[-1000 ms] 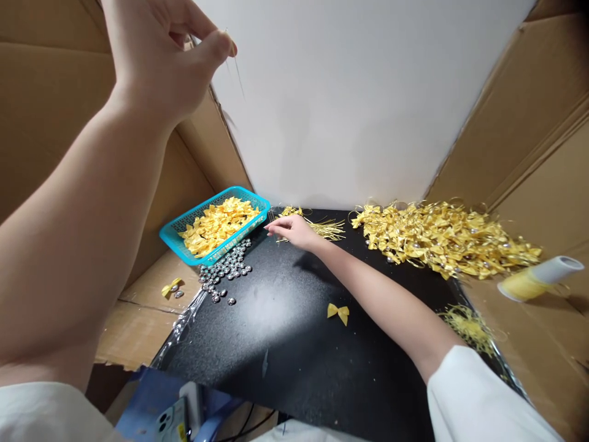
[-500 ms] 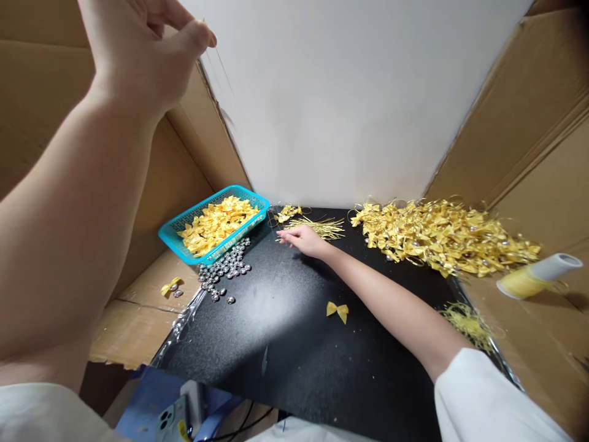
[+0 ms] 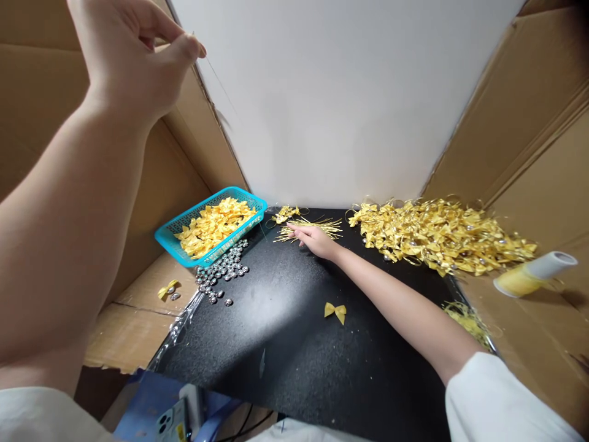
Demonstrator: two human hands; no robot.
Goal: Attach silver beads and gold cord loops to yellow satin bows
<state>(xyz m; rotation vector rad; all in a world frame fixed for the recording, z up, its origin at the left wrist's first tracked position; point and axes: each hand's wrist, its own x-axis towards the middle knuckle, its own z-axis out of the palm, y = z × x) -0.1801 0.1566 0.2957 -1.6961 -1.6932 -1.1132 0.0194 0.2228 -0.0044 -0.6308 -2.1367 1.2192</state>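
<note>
My left hand [image 3: 138,55] is raised high at the upper left, thumb and forefinger pinched on a fine thread [image 3: 219,81]. The thread slants down to the right and fades against the white wall. My right hand [image 3: 317,239] is over the near left part of a bundle of thin gold ties [image 3: 329,228] at the back of the black table. Its fingers are bent and close together; what is between them, if anything, is hidden. A single yellow ribbon bow [image 3: 335,312] lies nearer me, left of my right forearm.
A turquoise basket [image 3: 172,248] of yellow bows stands back left, silver beads [image 3: 227,267] beside it. A few gold bows [image 3: 286,213] lie behind the ties. At right are a heap of finished-looking bows [image 3: 442,236], yellow thread scraps [image 3: 467,319] and a cone spool [image 3: 534,275]. Cardboard walls flank the table.
My right hand has shifted slightly right, onto the ties. My left hand has moved a little left and down, still pinching the thread. The whole view has shifted slightly.
</note>
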